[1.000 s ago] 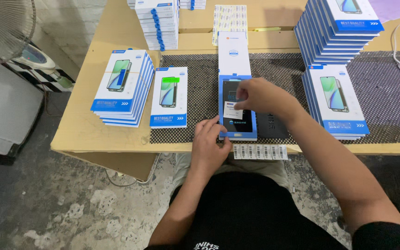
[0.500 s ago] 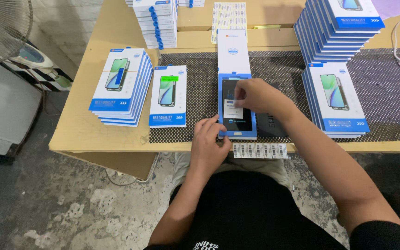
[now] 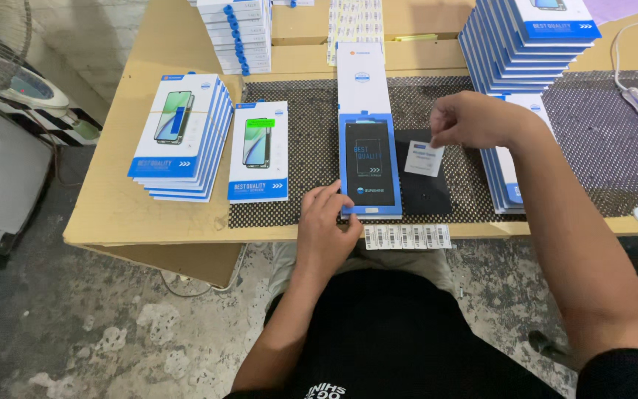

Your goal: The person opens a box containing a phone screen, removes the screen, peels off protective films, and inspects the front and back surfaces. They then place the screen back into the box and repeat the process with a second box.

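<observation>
- My left hand (image 3: 326, 229) lies flat at the near-left corner of the open box (image 3: 368, 166) on the mesh mat (image 3: 304, 155), fingers spread, gripping nothing; I'd keep that pressure so the box can't slide.
- My right hand (image 3: 474, 118) pinches a small white card (image 3: 424, 158) by its top edge, grip narrow, above the black pad (image 3: 424, 181) just right of the box.
- The card hangs tilted; I'd level it before lowering, and hold only the edge.
- Barcode strip (image 3: 407, 236) sits at the counter (image 3: 112, 214) edge, near my left wrist; I'd keep my forearm off it.
- Box stacks (image 3: 179, 137) stand left and right, well apart from the hands.
</observation>
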